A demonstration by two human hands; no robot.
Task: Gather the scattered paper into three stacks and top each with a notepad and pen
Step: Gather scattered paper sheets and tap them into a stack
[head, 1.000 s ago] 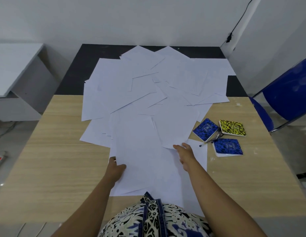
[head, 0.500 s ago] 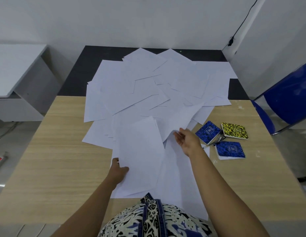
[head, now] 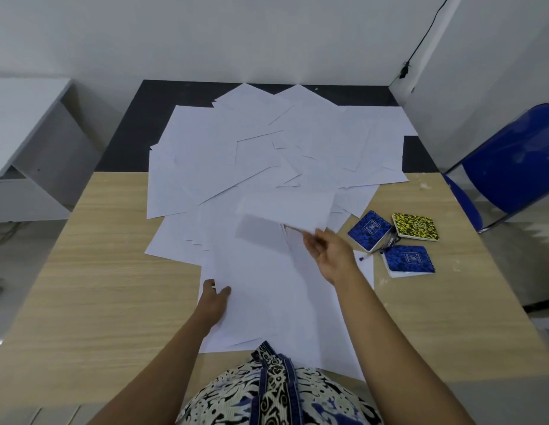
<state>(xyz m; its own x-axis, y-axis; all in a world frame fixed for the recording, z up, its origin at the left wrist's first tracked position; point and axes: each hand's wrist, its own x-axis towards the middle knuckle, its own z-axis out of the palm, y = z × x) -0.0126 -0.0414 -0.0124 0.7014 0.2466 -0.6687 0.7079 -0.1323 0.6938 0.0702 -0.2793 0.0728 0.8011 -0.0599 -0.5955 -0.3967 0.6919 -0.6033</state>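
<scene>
Many white paper sheets (head: 267, 148) lie scattered across the wooden table (head: 98, 286) and the black surface behind it. My right hand (head: 331, 256) pinches one sheet (head: 285, 213) by its near corner and holds it lifted and blurred above the pile. My left hand (head: 213, 302) holds the left edge of a small pile of sheets (head: 267, 302) near the front. At the right lie two blue notepads (head: 369, 230) (head: 409, 260) and a yellow notepad (head: 415, 226), with pens (head: 386, 243) between them.
A blue chair (head: 512, 161) stands at the table's right side. A grey desk (head: 21, 133) is at the left. A black cable (head: 420, 47) runs down the white wall at the back right.
My right hand has picked one sheet off the pile and lifted it up and back. My left hand stays on the near pile's left edge.
</scene>
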